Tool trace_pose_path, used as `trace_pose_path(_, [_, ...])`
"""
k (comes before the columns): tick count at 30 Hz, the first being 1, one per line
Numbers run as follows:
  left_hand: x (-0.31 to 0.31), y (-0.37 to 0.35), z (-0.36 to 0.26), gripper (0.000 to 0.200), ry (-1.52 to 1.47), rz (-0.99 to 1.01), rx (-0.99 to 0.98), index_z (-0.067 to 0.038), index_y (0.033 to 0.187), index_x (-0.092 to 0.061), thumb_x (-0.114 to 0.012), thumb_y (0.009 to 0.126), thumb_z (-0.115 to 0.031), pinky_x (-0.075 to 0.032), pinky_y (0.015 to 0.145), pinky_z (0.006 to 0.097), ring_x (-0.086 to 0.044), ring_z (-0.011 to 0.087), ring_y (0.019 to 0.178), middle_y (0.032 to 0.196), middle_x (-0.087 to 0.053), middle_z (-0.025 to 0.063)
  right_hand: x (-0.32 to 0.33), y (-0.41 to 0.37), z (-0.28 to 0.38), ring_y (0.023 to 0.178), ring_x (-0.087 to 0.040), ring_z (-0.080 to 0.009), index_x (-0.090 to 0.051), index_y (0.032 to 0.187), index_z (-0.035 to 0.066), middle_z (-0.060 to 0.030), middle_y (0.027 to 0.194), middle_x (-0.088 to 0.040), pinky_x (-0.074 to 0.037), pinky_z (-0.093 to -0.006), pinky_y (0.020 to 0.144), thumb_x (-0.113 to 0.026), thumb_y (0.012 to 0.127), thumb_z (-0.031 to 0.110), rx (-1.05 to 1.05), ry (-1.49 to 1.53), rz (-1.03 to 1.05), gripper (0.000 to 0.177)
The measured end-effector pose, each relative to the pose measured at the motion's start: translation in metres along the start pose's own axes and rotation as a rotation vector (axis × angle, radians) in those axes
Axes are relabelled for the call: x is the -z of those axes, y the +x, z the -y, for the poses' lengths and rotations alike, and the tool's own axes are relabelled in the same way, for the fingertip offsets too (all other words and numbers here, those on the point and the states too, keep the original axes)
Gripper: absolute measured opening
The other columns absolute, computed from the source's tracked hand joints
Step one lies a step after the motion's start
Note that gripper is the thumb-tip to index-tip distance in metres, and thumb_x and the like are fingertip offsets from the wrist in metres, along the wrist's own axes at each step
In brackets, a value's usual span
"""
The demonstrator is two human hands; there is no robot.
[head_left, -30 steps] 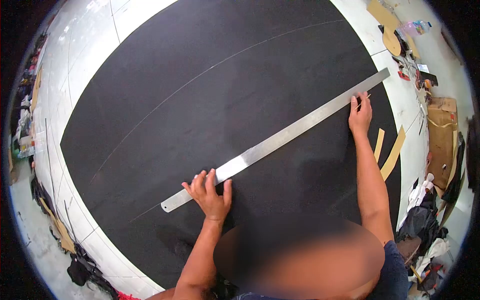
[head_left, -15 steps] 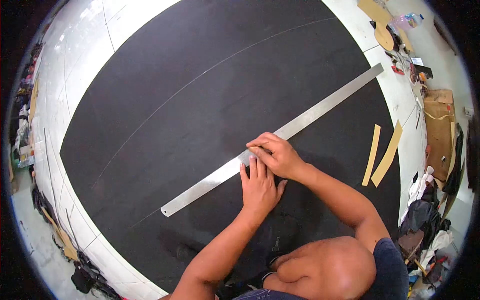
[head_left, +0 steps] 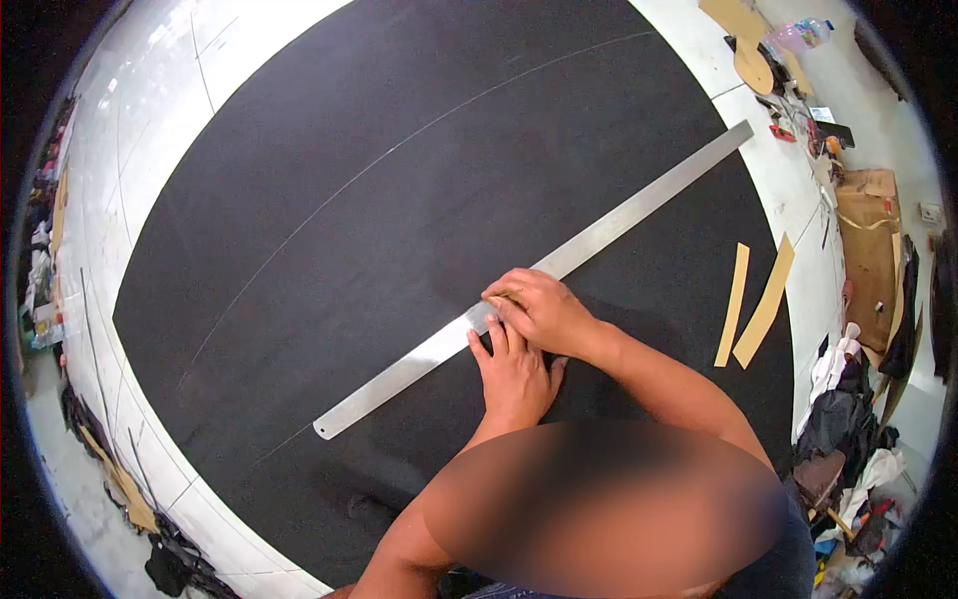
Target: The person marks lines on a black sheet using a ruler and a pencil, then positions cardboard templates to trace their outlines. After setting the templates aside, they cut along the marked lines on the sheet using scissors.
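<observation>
A long steel ruler [head_left: 609, 230] lies slantwise across a large sheet of black material [head_left: 329, 130]. My left hand [head_left: 517, 379] is flat, its fingers spread, with the fingertips on the lower edge of the ruler near its middle. Just above it, my right hand [head_left: 551, 311] is closed in a pinch on a thin pencil-like stick, mostly hidden by the fingers, at the ruler's upper edge. A faint straight line runs out beyond the ruler's lower left end. Farther up, a long pale curved line [head_left: 384, 157] crosses the black sheet.
Two tan strips [head_left: 763, 309] lie on the sheet's right side. White floor tiles [head_left: 160, 130] surround it. Along the right are a cardboard piece [head_left: 866, 270], a plastic bottle [head_left: 803, 36], tan templates [head_left: 753, 66] and heaped dark cloth [head_left: 843, 424]. A blurred oval covers the bottom centre.
The whole view has shifted slightly, so everything sits a little farther left. Both hands keep nearly the same place on the ruler.
</observation>
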State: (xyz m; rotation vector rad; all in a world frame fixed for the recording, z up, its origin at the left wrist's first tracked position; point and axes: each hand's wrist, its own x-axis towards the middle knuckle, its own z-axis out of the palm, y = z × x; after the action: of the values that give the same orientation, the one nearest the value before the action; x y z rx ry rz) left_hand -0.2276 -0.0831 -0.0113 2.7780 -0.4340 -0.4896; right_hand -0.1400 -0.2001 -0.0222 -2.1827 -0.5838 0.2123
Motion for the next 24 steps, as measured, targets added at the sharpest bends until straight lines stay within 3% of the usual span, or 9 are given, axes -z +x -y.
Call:
trace_pose_path(1, [0.002, 0.001, -0.002, 0.086, -0.007, 0.007, 0.020, 0.002, 0.149, -0.040, -0.066, 0.088, -0.053, -0.027, 0.111, 0.0688, -0.037, 0.0469, 0.138, 0.145, -0.043, 0.0281, 0.005, -0.001, -0.002, 0.098, -0.067, -0.0323, -0.071, 0.106, 0.001, -0.0144, 0.103, -0.069, -0.053, -0.0419, 0.088, -0.061, 0.095, 0.015, 0.055, -0.071, -0.009, 0.020])
trace_pose_path(2, [0.005, 0.003, -0.004, 0.088, -0.014, 0.014, 0.042, 0.003, 0.149, -0.039, -0.067, 0.088, -0.053, -0.027, 0.111, 0.0685, -0.038, 0.0465, 0.137, 0.144, -0.044, 0.0277, 0.011, -0.002, -0.006, 0.099, -0.066, -0.0329, -0.070, 0.106, 0.001, -0.0148, 0.102, -0.069, -0.052, -0.0417, 0.088, -0.060, 0.096, 0.016, -0.142, 0.028, -0.030, 0.021])
trace_pose_path(8, [0.018, 0.008, -0.006, 0.094, 0.001, 0.036, 0.082, 0.003, 0.150, -0.035, -0.072, 0.083, -0.052, -0.028, 0.110, 0.0659, -0.042, 0.0446, 0.134, 0.142, -0.047, 0.0262, 0.080, -0.015, -0.055, 0.097, -0.066, -0.0359, -0.069, 0.103, 0.001, -0.0167, 0.099, -0.069, -0.052, -0.0426, 0.084, -0.057, 0.098, 0.019, -0.246, -0.147, -0.195, 0.022])
trace_pose_path(11, [0.015, 0.010, -0.010, 0.097, 0.015, 0.037, 0.079, 0.003, 0.152, -0.033, -0.073, 0.082, -0.052, -0.027, 0.112, 0.0649, -0.040, 0.0450, 0.136, 0.141, -0.047, 0.0266, 0.123, -0.017, -0.081, 0.095, -0.066, -0.0370, -0.068, 0.105, 0.002, -0.0175, 0.100, -0.069, -0.052, -0.0415, 0.084, -0.056, 0.099, 0.021, -0.386, -0.179, -0.266, 0.023])
trace_pose_path(12, [0.015, 0.011, -0.010, 0.098, 0.009, 0.049, 0.081, 0.003, 0.152, -0.032, -0.074, 0.082, -0.051, -0.027, 0.112, 0.0650, -0.040, 0.0455, 0.136, 0.142, -0.046, 0.0269, 0.138, -0.015, -0.085, 0.095, -0.068, -0.0357, -0.068, 0.105, 0.002, -0.0175, 0.099, -0.070, -0.052, -0.0408, 0.083, -0.055, 0.100, 0.024, -0.542, -0.132, -0.265, 0.026])
trace_pose_path(24, [0.021, 0.016, -0.015, 0.104, 0.004, 0.136, 0.119, 0.004, 0.153, -0.030, -0.077, 0.079, -0.051, -0.026, 0.113, 0.0665, -0.039, 0.0483, 0.136, 0.143, -0.044, 0.0294, 0.288, -0.029, -0.278, 0.092, -0.070, -0.0294, -0.066, 0.110, 0.004, -0.0149, 0.098, -0.073, -0.052, -0.0392, 0.084, -0.053, 0.102, 0.033, -0.759, -0.293, -0.597, 0.033])
